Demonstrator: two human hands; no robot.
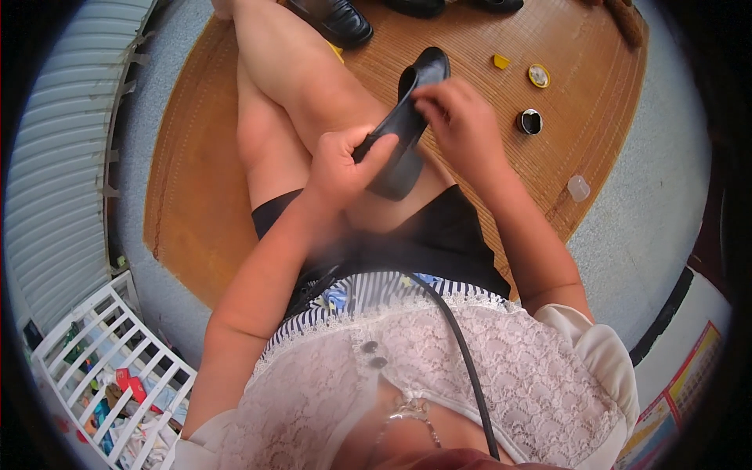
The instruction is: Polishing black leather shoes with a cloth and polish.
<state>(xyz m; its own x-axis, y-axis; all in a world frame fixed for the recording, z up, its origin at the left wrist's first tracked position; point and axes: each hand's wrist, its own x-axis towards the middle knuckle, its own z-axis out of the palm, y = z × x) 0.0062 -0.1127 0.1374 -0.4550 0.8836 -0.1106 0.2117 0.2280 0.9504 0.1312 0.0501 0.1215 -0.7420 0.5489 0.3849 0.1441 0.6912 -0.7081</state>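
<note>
A black leather slip-on shoe rests tilted over my bare crossed legs, toe pointing away from me and heel towards me. My left hand grips it at the heel, thumb on the near side. At the shoe's right side, my right hand has bent fingertips against the upper, near the opening. Whether anything small sits between those fingers cannot be made out. To the right on the mat stands an uncovered round tin with dark contents. Beyond it lie a yellow-rimmed round lid and a small yellow piece.
I sit on a brown slatted mat. More black shoes stand at its far side. A clear plastic cap lies near the right edge. A white slatted rack with cloth items stands at lower left, below a ribbed pale panel.
</note>
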